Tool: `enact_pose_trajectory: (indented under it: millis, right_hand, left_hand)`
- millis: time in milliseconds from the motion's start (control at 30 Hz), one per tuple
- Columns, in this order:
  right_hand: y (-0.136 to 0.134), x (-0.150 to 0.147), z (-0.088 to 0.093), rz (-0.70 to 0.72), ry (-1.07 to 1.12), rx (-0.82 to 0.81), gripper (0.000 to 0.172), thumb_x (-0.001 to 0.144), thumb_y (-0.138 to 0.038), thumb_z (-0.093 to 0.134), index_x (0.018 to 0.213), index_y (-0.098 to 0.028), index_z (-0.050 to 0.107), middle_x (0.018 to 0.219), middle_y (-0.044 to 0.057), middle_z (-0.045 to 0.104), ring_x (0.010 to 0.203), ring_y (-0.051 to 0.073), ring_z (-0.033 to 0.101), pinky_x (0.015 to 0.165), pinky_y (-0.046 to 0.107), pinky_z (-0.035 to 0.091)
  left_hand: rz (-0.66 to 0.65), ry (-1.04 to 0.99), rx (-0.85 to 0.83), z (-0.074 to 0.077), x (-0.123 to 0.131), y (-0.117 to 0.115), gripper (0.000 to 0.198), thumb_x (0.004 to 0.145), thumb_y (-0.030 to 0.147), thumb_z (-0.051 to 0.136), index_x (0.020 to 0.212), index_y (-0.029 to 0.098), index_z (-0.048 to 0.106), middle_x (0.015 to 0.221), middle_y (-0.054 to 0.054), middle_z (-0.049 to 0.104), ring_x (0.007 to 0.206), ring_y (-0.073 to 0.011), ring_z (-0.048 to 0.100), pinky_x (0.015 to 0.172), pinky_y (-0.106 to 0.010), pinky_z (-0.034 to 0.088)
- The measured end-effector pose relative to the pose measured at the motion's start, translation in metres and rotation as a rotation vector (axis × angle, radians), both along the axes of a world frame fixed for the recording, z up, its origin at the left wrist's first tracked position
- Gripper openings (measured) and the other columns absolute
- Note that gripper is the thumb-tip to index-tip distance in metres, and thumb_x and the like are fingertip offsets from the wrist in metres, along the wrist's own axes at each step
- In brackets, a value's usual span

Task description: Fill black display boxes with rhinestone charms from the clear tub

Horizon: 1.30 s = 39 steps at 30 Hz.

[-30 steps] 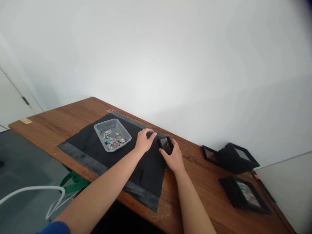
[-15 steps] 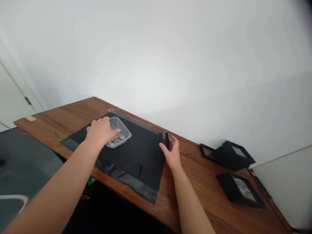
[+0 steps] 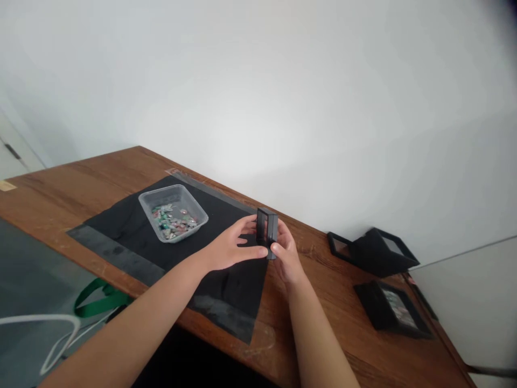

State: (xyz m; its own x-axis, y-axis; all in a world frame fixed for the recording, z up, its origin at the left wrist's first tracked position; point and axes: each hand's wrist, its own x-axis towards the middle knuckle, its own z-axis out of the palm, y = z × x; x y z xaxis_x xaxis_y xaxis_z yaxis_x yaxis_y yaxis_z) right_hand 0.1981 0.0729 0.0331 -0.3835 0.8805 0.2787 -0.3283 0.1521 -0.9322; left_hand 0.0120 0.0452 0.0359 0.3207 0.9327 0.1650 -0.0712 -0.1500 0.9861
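A small black frame box [image 3: 267, 233] stands upright between my two hands above the right edge of a black mat [image 3: 133, 229]. My right hand [image 3: 286, 257] grips it from the right side and below. My left hand [image 3: 228, 249] closes on its left side with thumb and fingers. A clear plastic tray [image 3: 148, 205] holding several small coloured pieces lies on the mat to the left of my hands.
The mat lies on a wooden table [image 3: 335, 302] against a white wall. At the right stand an open black frame box [image 3: 374, 250] and a flat black frame [image 3: 390, 312] with pieces inside. A green strap [image 3: 100, 296] hangs below the table's near edge.
My left hand has come back from the clear tray to the black frame box. My right hand has lifted the box slightly and turned it upright.
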Motion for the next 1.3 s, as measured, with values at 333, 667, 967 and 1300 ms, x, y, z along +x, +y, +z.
enact_pose_trajectory:
  millis: [333,667,967,1300]
  right_hand:
    - [0.000,0.014,0.001,-0.047,-0.239,0.039,0.117,0.069,-0.042,0.090,0.154,-0.035,0.009,0.142,0.013,0.056,0.122,0.029,0.061,0.110,0.057,0.041]
    - [-0.009,0.015,0.014,-0.005,-0.431,0.108,0.111,0.066,-0.032,0.091,0.150,-0.037,0.017,0.128,0.009,0.057,0.111,0.027,0.061,0.101,0.052,0.047]
    - [-0.008,0.015,-0.001,0.069,-0.434,0.035,0.111,0.067,-0.031,0.090,0.152,-0.039,0.019,0.133,0.008,0.045,0.114,0.025,0.061,0.104,0.052,0.048]
    - [-0.004,0.024,-0.005,0.099,-0.455,-0.021,0.092,0.068,-0.029,0.088,0.146,-0.035,0.041,0.144,0.010,0.048,0.109,0.023,0.065,0.099,0.051,0.053]
  left_hand:
    - [-0.017,-0.018,0.031,-0.014,0.001,0.016,0.069,0.081,0.039,0.078,0.141,0.025,0.047,0.146,-0.012,0.054,0.135,-0.0301,0.051,0.117,-0.052,0.034]
    - [-0.041,0.098,0.135,-0.015,-0.003,0.012,0.065,0.080,0.036,0.075,0.139,0.023,0.052,0.139,-0.010,0.061,0.129,-0.0314,0.056,0.113,-0.050,0.040]
    - [0.099,0.161,0.198,-0.031,0.000,0.009,0.070,0.073,0.035,0.074,0.137,0.018,0.052,0.115,-0.008,0.068,0.096,-0.0230,0.064,0.088,-0.039,0.053]
    - [0.082,0.304,0.183,-0.041,0.001,0.020,0.063,0.073,0.039,0.071,0.129,0.017,0.056,0.092,-0.002,0.063,0.072,-0.0146,0.047,0.068,-0.030,0.042]
